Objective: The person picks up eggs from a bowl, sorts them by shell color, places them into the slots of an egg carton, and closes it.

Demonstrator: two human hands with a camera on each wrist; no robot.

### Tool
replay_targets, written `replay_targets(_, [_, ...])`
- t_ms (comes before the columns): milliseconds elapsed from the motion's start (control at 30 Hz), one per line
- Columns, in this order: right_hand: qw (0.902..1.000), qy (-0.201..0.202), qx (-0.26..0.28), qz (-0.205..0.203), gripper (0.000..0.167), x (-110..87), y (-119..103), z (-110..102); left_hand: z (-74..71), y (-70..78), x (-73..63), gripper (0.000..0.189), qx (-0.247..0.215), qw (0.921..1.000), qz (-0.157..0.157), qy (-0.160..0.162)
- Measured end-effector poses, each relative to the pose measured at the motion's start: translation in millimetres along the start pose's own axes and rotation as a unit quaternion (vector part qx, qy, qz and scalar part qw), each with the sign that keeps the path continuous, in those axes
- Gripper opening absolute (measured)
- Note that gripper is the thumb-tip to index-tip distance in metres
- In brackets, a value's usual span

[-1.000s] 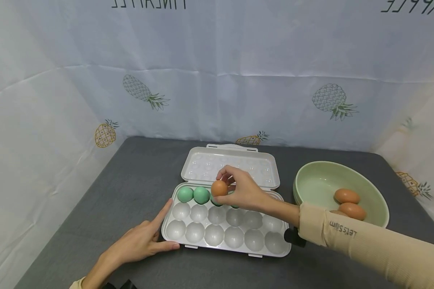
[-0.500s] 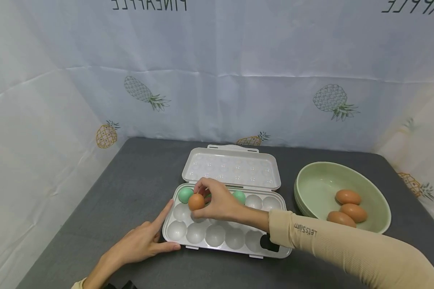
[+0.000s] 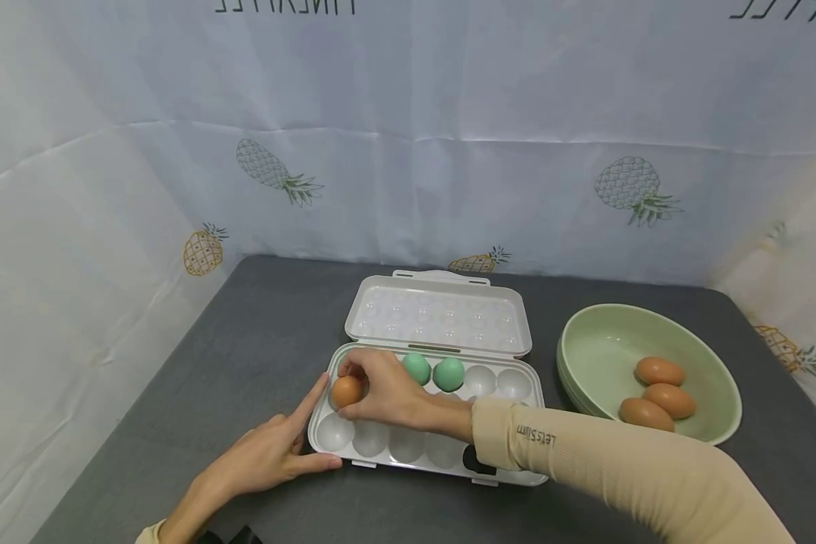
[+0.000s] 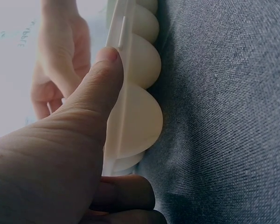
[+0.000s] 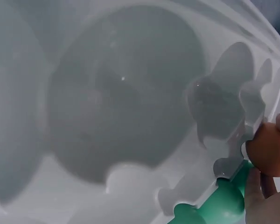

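My right hand (image 3: 387, 389) pinches a brown egg (image 3: 347, 392) between thumb and fingers at the left end of a white egg tray (image 3: 427, 467), over its middle row. In the right wrist view the brown egg (image 5: 269, 150) sits at a cup, with green eggs (image 5: 220, 203) beside it. Two green eggs (image 3: 448, 374) show in the back row; my right hand covers the cups left of them. At the tray's left end rests my left hand (image 3: 265, 457), index finger along the side and thumb at the front corner. The left wrist view shows that thumb (image 4: 100, 81) against the rim.
The tray's lid (image 3: 442, 313) lies open behind it. To the right stands a green bowl (image 3: 601, 344), apparently stacked, holding brown eggs (image 3: 659, 371). A grey table (image 3: 265, 332) carries everything; a pineapple-printed curtain (image 3: 449, 196) hangs behind and at the sides.
The right hand has carried the brown egg leftward along the tray and down from the back row to the middle row's left end. The left hand stays at the tray's corner.
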State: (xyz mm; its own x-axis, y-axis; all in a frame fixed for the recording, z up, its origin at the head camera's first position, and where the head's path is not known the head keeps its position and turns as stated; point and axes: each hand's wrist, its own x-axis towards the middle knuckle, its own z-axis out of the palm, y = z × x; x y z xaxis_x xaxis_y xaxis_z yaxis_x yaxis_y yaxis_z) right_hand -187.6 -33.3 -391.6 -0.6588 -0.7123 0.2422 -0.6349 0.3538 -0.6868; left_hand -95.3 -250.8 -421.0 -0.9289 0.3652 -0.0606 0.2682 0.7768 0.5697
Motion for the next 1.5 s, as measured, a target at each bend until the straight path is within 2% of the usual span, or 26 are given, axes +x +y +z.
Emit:
replay_targets(600, [0.9951,-0.037,-0.082,0.040,0.040,3.2,-5.5,9.7,-0.2,-0.6,0.8,0.110,-0.006,1.0000,-0.002,-0.003])
replay_targets(900, [0.9936,-0.027,-0.109,0.011,0.042,1.1,-5.0,10.4,0.1,-1.3,0.6,0.110,-0.010,0.9999,0.010,-0.001])
replay_targets(1267, [0.9926,-0.025,-0.119,-0.003,0.042,-1.2,-4.7,11.8,0.7,-1.0,0.6,0.110,-0.003,1.0000,0.007,0.003])
replay_targets(1500, [0.9915,-0.031,-0.127,-0.003,0.047,-2.9,-6.8,7.1,2.0,-1.9,0.2,0.110,0.001,0.9998,0.016,0.009])
